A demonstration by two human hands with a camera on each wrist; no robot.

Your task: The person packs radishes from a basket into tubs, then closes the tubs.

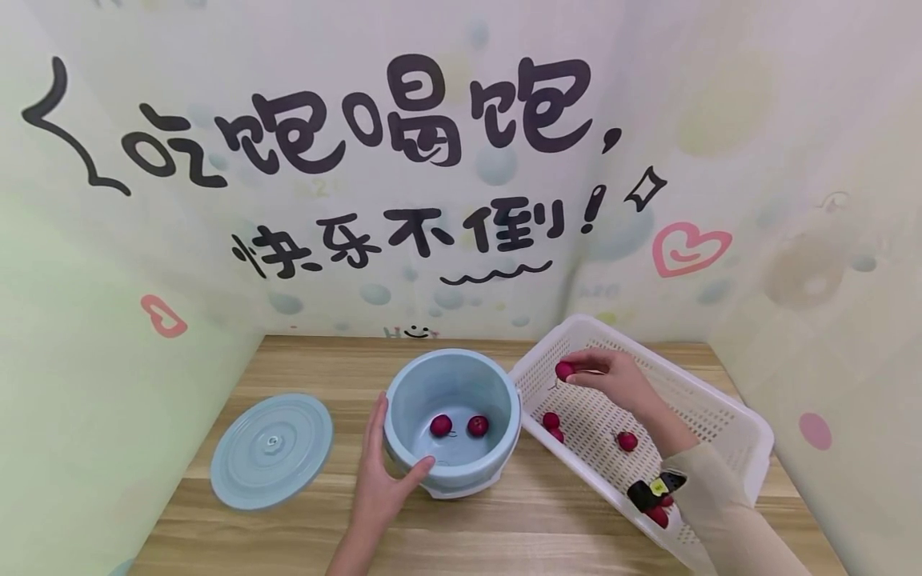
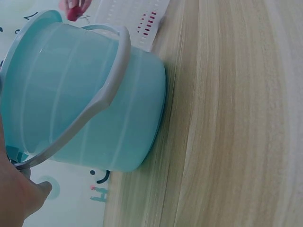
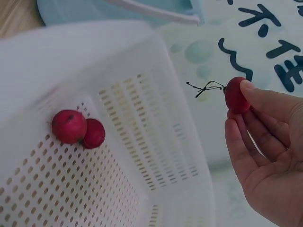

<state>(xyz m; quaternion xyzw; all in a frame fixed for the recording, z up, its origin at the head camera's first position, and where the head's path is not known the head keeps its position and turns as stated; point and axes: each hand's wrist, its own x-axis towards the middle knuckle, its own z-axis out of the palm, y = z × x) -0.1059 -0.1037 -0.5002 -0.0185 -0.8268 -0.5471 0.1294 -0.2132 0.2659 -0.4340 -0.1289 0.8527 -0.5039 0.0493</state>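
Observation:
My right hand (image 1: 608,378) pinches a small red fruit (image 3: 236,95) between thumb and fingertips, with thin dark forked strands trailing from it. The hand is above the far end of a white perforated basket (image 1: 709,412). Inside the basket lie more red fruits (image 3: 69,126), one pair side by side. To its left stands a light blue bucket (image 1: 452,376), holding two red fruits (image 1: 441,426) on its floor. My left hand (image 1: 382,480) rests against the bucket's left side, fingers extended along the outer wall, thumb at the near rim. A pale handle (image 2: 106,94) hangs down the bucket's side.
A round light blue lid (image 1: 272,450) lies on the wooden table (image 1: 497,536), left of the bucket. Behind the table rises a printed wall (image 1: 324,304) with dark lettering. My right wrist wears a black strapped device (image 1: 648,492) above the basket's near end.

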